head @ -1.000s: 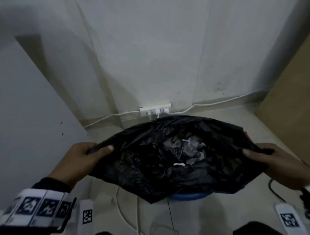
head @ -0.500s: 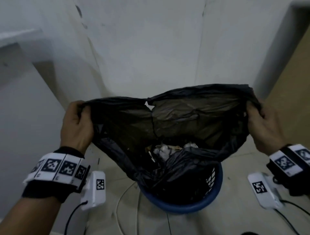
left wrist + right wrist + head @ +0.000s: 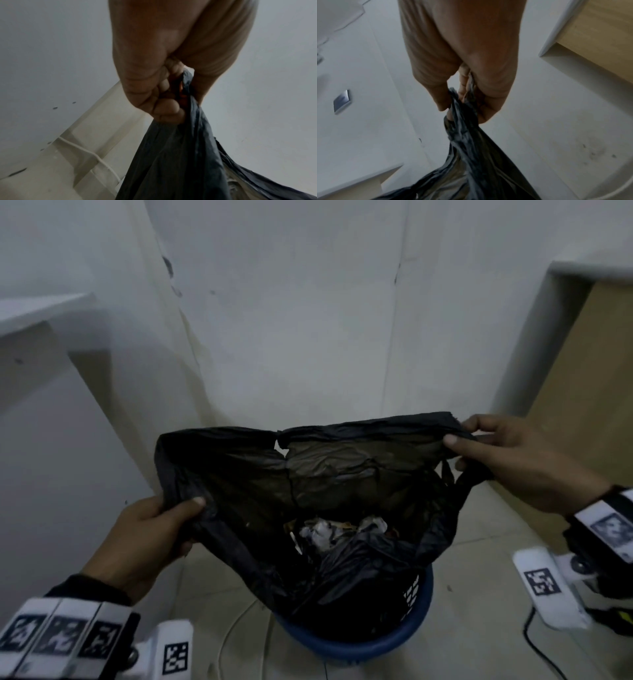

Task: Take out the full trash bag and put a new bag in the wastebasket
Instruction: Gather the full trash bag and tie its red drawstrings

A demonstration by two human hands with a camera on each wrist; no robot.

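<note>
Since the earlier frame, the left hand (image 3: 150,537) has dropped lower while the right hand (image 3: 510,460) stays high, tilting the bag's mouth. Both hands pinch the rim of a black trash bag (image 3: 342,474), thin, crinkled and glossy, stretched wide open. Its lower part sits in a blue wastebasket (image 3: 363,648) on the floor. Crumpled pale trash (image 3: 329,534) shows inside.

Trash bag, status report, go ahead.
Left hand and right hand each grip the trash bag rim. Bag still partly in blue wastebasket. Nothing in the way.
</note>
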